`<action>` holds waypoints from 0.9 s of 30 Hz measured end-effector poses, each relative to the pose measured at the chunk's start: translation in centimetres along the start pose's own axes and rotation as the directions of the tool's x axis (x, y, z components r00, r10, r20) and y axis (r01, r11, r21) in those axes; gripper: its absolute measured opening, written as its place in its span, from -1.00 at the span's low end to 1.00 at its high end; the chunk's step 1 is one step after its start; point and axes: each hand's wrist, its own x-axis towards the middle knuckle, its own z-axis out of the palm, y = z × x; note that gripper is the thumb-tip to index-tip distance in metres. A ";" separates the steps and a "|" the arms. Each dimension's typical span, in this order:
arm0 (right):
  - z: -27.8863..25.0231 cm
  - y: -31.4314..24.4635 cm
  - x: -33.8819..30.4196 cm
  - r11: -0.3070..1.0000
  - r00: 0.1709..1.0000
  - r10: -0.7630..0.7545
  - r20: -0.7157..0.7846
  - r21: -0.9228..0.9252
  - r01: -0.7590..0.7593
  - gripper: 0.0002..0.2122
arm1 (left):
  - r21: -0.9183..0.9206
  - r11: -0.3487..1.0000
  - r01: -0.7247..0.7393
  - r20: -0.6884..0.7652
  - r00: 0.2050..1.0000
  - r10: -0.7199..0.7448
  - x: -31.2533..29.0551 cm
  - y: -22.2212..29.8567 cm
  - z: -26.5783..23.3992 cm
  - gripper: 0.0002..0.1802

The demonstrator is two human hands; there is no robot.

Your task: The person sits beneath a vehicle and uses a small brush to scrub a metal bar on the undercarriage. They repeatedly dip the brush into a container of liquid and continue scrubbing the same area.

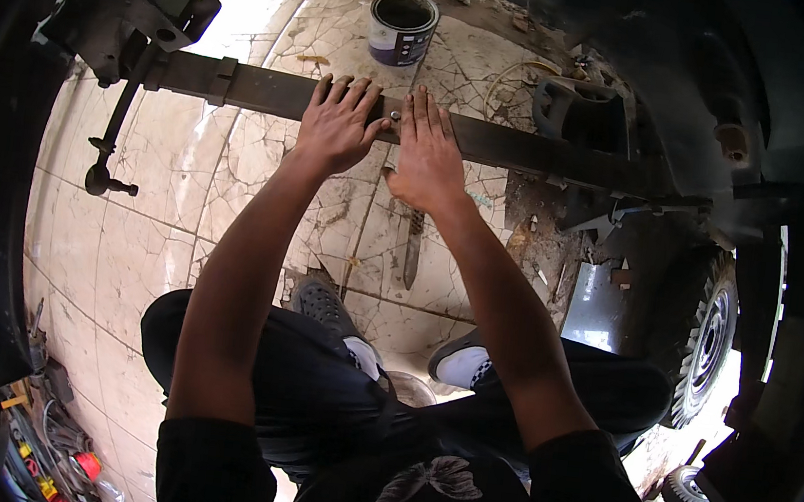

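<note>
A long dark leaf spring [272, 93] runs across in front of me, with a metal clip [222, 82] around it on the left. Flat on its middle lies my left hand [338, 132], fingers stretched over the far edge. My right hand [426, 160] rests just to the right, also with straight fingers and holding nothing. A round bolt head [395, 115] shows on the spring between the two hands. Below my right hand is a narrow, flat strip with a pointed tip [413, 252], like a file; its upper end is hidden.
A paint can [401, 45] stands beyond the spring. At left hangs a rod with a ball joint [102, 170]. Dark vehicle parts frame the view. A wheel [709, 342] is at right, and tools [48, 449] lie at lower left on the cracked tile floor [118, 251].
</note>
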 end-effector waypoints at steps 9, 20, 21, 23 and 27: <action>-0.9 10.1 -5.7 0.985 0.982 0.169 -0.080 -0.021 -0.172 0.06 | 0.018 0.999 0.027 -0.054 0.998 -0.026 -0.9 -0.5 0.4 -0.29; 1.2 2.4 0.9 0.996 0.995 0.078 -0.060 0.050 -0.075 0.02 | -0.163 0.987 -0.018 -0.140 0.990 -0.005 0.8 -0.5 -0.1 -0.41; 1.2 3.9 0.0 0.996 0.997 0.063 -0.038 0.072 -0.060 0.03 | -0.218 0.976 -0.024 -0.168 0.986 -0.013 1.0 -0.7 -0.1 -0.42; 1.1 6.6 -2.4 0.997 0.995 0.070 -0.066 0.038 -0.067 0.05 | -0.292 0.950 0.111 -0.026 0.992 -0.124 1.6 -1.6 -1.7 -0.46; 0.0 6.7 -5.3 0.997 0.994 0.077 -0.080 0.007 -0.077 0.07 | -0.276 0.948 0.156 -0.129 0.972 -0.198 1.7 -1.2 -1.6 -0.50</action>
